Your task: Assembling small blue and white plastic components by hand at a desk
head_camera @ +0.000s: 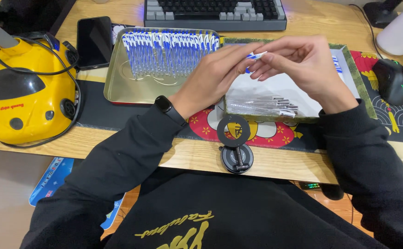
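Observation:
My left hand (213,76) and my right hand (303,64) meet above a shallow box (349,60) with a green rim. Between their fingertips they pinch one small white and blue packet (257,56). Clear sleeves (261,105) lie stacked in the box's near part, below the hands. To the left stands a gold metal tray (118,83) holding a long row of several white and blue packets (169,53). A black watch band sits on my left wrist.
A yellow rounded device (24,90) with black cables sits at the far left. A black phone (94,41) lies by the tray, a keyboard (215,11) behind it. A black mouse (392,80) lies right. A round black stand (236,143) sits at the desk's front edge.

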